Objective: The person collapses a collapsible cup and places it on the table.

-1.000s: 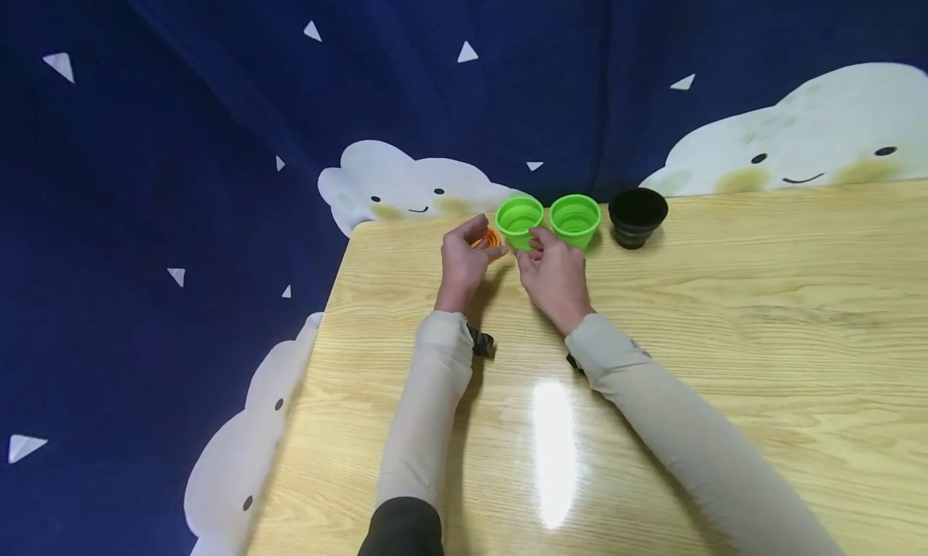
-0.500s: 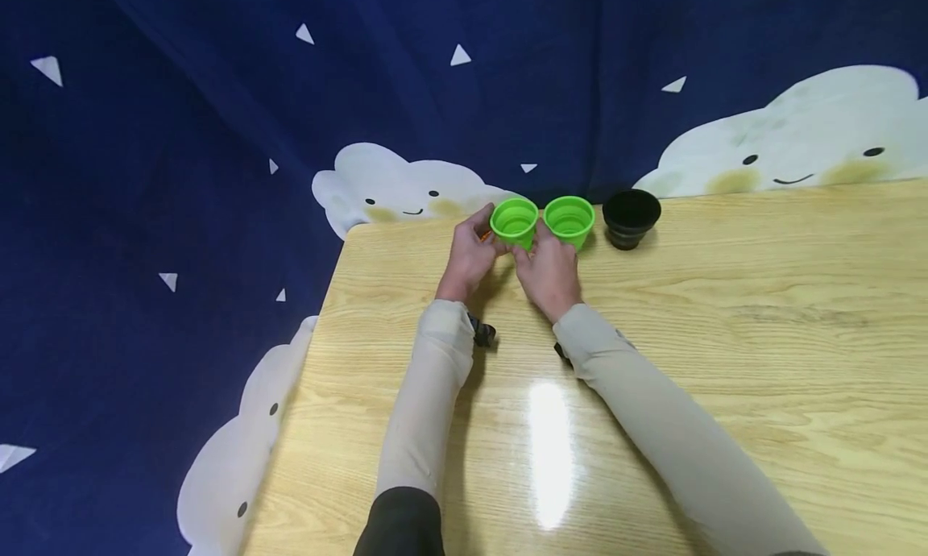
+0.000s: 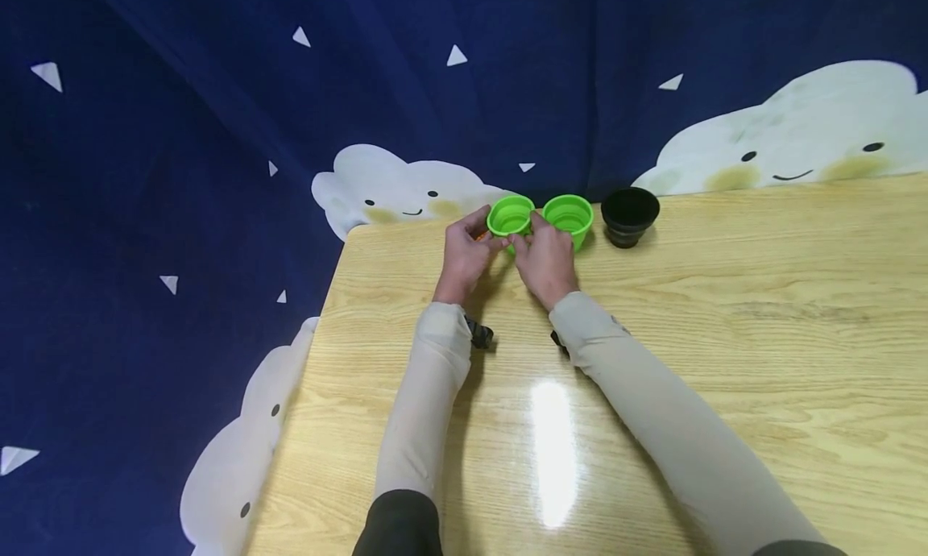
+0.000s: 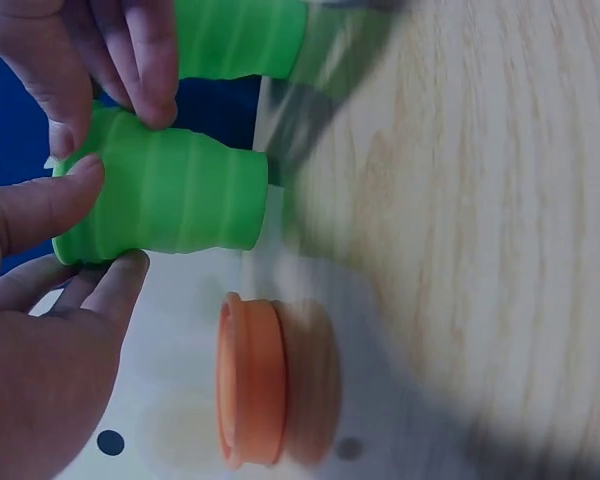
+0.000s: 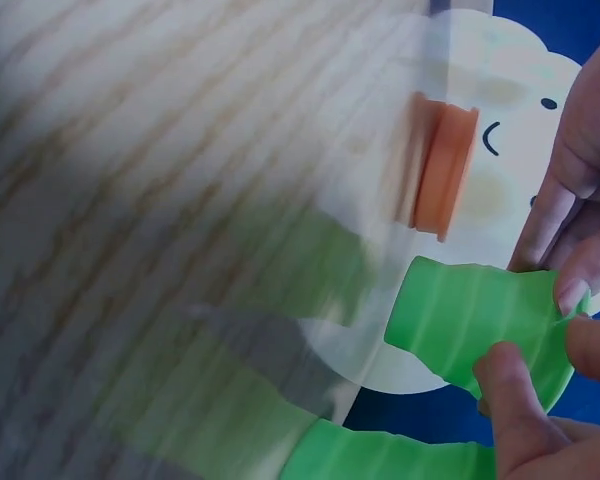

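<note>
A green collapsible cup (image 3: 511, 208), ribbed and standing at full height, is between my two hands at the far side of the table. My left hand (image 3: 462, 259) pinches its rim from the left, thumb on the near side. From the right, my right hand (image 3: 547, 259) pinches the same rim with thumb and fingers. The wrist views show the cup's base slightly apart from its reflection on the tabletop. A flattened orange collapsible cup (image 4: 253, 380) lies beside it, mostly hidden behind my left hand in the head view.
Just right of my right hand stands a second green cup (image 3: 569, 209). Beyond that is a black cup (image 3: 629, 211). All are near the back edge of the wooden table (image 3: 725, 314), against a dark blue curtain (image 3: 435, 80) with white clouds.
My left hand has moved from beside the orange cup onto the left green cup's rim. My right hand has closed in on the same rim, and both now pinch it.
</note>
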Motion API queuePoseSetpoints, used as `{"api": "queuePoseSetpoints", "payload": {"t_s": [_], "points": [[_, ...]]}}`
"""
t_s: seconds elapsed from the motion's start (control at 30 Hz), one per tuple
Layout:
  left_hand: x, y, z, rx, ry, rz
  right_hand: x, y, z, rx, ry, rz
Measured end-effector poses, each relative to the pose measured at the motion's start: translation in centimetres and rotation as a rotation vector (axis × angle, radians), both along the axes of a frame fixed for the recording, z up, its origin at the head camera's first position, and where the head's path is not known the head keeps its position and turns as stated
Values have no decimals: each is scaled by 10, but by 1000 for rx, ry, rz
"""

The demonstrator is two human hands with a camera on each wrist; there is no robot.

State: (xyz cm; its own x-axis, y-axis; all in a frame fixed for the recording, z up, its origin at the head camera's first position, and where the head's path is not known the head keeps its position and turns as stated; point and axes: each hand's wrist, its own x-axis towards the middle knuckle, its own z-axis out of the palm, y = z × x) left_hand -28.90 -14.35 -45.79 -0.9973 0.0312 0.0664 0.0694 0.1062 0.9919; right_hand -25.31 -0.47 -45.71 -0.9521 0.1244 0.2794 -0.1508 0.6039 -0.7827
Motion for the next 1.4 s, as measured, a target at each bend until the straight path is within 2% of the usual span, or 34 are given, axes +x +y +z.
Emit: {"api": "queuePoseSetpoints", "payload": {"t_s": [0.13,0.27,0.63,0.87,1.03,1.2,1.3,1.4], "points": [[4,-2,3,5,12,17,2,1,5,-21,13,18],[9,-5,7,2,35,6,6,4,12,-51,28,51],[38,-14,31,83,73,15,26,25,39,-171,22,201],[56,-8,45,123,115,-84,47,58,54,-227,58,281],[67,3,51,163,141,-159,61,80,62,-275,45,334],[77,17,56,204,147,-233,78,103,70,-299,12,333],[82,27,59,200,160,-278,88,117,75,-294,-5,323],[86,36,61,168,217,-310,97,130,79,-288,-18,328]]}}
